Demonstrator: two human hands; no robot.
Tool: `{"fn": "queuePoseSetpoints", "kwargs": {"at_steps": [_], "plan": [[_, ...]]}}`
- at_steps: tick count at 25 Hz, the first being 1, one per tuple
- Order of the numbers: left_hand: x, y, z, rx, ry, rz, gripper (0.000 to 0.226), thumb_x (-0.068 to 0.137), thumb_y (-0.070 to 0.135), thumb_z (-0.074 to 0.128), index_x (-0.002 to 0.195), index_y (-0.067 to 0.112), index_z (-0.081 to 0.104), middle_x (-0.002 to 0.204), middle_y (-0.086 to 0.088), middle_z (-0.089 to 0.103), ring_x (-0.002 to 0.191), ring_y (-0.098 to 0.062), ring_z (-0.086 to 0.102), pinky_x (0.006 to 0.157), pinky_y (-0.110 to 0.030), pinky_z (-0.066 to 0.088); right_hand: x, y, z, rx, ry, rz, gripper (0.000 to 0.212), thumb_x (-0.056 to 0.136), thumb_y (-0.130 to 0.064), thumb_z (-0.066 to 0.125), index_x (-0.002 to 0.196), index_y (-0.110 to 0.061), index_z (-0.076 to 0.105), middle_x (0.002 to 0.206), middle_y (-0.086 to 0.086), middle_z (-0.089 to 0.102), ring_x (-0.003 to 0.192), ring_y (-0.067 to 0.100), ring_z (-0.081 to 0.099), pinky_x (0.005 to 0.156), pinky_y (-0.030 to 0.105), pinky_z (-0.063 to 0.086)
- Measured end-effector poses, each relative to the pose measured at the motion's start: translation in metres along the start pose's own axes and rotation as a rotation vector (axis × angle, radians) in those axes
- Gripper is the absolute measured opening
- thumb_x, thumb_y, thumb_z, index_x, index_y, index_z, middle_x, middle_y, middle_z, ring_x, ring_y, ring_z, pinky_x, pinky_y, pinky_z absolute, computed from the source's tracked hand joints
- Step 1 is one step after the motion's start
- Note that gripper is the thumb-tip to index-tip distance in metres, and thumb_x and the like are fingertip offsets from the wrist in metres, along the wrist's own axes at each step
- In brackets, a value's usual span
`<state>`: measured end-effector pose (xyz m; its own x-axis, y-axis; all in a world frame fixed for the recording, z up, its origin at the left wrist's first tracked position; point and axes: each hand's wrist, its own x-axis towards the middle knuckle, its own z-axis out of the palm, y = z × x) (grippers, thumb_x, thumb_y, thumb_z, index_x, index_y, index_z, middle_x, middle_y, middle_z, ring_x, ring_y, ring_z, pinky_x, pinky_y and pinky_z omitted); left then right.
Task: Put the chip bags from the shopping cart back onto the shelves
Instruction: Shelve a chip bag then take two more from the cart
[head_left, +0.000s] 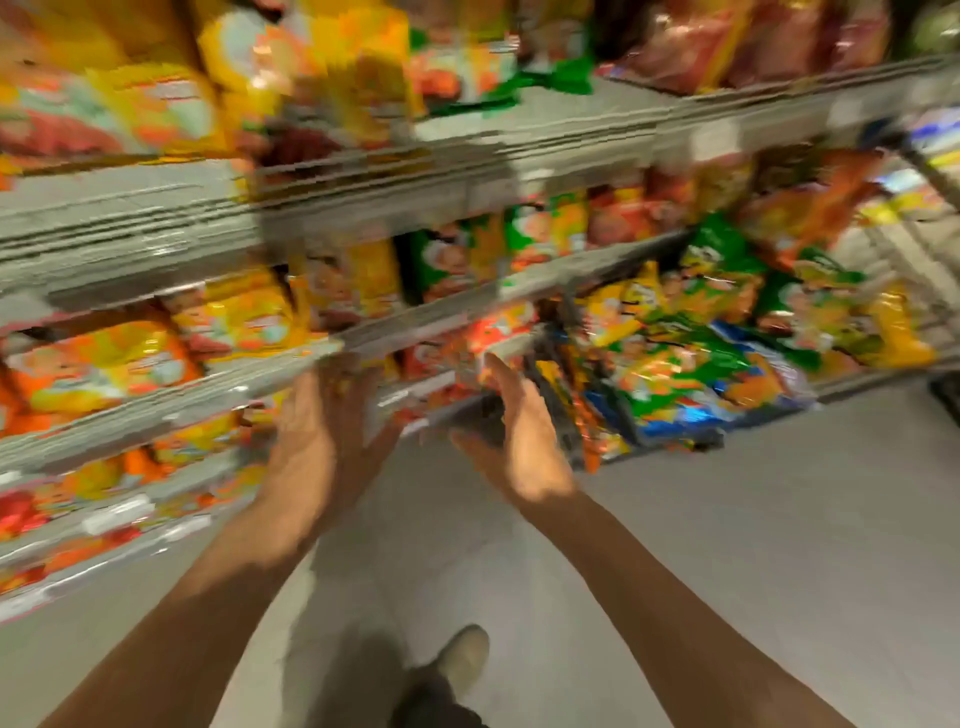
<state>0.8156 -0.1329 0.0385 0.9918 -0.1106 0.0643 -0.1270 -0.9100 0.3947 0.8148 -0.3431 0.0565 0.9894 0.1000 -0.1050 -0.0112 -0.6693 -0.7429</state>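
The picture is heavily blurred. Both my hands reach forward with straight fingers and hold nothing. My left hand (322, 441) is in front of a grey shelf edge (208, 395) that carries yellow and orange chip bags (104, 369). My right hand (519, 441) is held palm inward, just left of the shopping cart (571, 415). The cart is heaped with chip bags (696, 332) in green, yellow, orange and blue.
Grey shelves run from lower left to upper right, stacked with orange, yellow, green and red bags (457, 260). The light grey floor (727, 519) spreads to the right and below. My shoe (465, 660) shows at the bottom.
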Motion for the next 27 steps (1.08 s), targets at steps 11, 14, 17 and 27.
{"fn": "queuePoseSetpoints", "kwargs": {"at_steps": [11, 14, 17, 27], "plan": [[0.181, 0.257, 0.094, -0.106, -0.255, 0.321, 0.051, 0.096, 0.043, 0.058, 0.141, 0.021, 0.052, 0.141, -0.006, 0.043, 0.135, -0.030, 0.037, 0.113, -0.044, 0.033, -0.036, 0.158, -0.218, 0.303, 0.283, 0.439, 0.070, 0.088, -0.010, 0.077, 0.143, -0.033, 0.040, 0.134, -0.007, 0.056, 0.112, -0.010, 0.056, 0.085, 0.008, 0.044], [0.242, 0.275, 0.139, -0.118, -0.343, 0.299, 0.053, 0.095, 0.043, 0.060, 0.142, 0.019, 0.052, 0.141, -0.007, 0.046, 0.133, -0.031, 0.039, 0.110, -0.044, 0.036, -0.016, 0.197, -0.227, 0.343, 0.264, 0.586, 0.079, 0.088, -0.016, 0.078, 0.153, -0.025, 0.034, 0.130, -0.005, 0.059, 0.124, 0.003, 0.057, 0.088, 0.015, 0.044], [0.304, 0.279, 0.197, -0.104, -0.457, 0.234, 0.058, 0.094, 0.043, 0.061, 0.142, 0.013, 0.049, 0.141, -0.013, 0.050, 0.133, -0.034, 0.041, 0.111, -0.043, 0.036, 0.027, 0.234, -0.218, 0.408, 0.262, 0.715, 0.085, 0.090, -0.023, 0.077, 0.158, -0.020, 0.026, 0.135, 0.008, 0.060, 0.130, 0.021, 0.056, 0.084, 0.011, 0.043], [0.357, 0.269, 0.286, 0.166, -0.544, 0.113, 0.091, 0.089, 0.047, 0.068, 0.156, 0.003, 0.027, 0.152, -0.022, 0.043, 0.136, -0.042, 0.037, 0.106, -0.051, 0.037, 0.162, 0.289, -0.159, 0.597, 0.383, 1.259, 0.120, 0.071, -0.051, 0.088, 0.158, -0.011, 0.016, 0.153, 0.015, 0.041, 0.142, 0.033, 0.041, 0.114, 0.048, 0.040]]}}
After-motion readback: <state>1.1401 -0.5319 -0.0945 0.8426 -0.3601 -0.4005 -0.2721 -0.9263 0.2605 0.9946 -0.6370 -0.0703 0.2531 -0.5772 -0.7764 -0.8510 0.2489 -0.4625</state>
